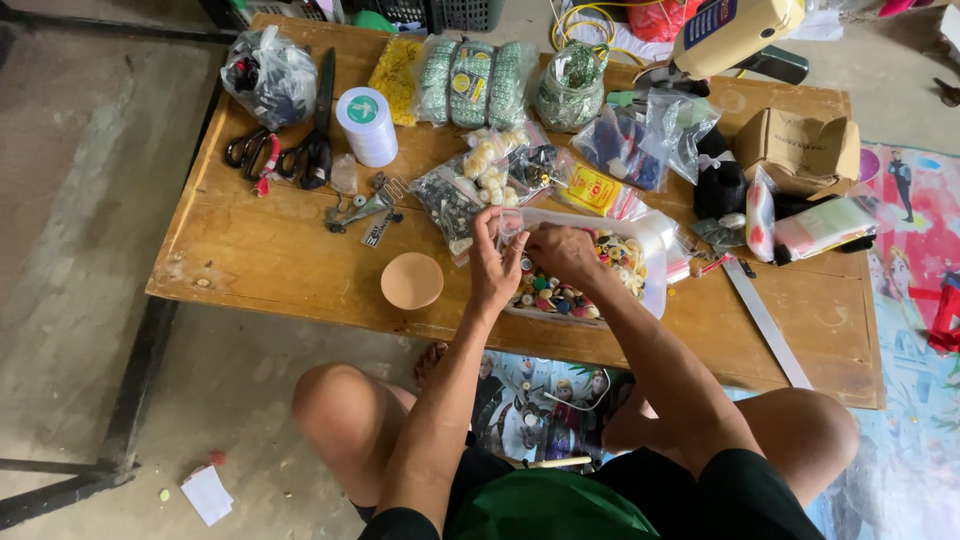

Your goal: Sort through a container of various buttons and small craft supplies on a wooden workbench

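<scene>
Your left hand and right hand meet over the button tray on the table. Fingers are pinched nearly closed on a small clear bag. A round tan lid lies just left.

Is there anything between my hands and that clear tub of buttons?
Nothing visible. The left hand and right hand are both already over the clear tub of buttons, at its near-left end; the bags of buttons lie behind it.

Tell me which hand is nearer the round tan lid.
Left. The left hand is just right of the lid; the right hand lies farther right, over the button tray.
</scene>
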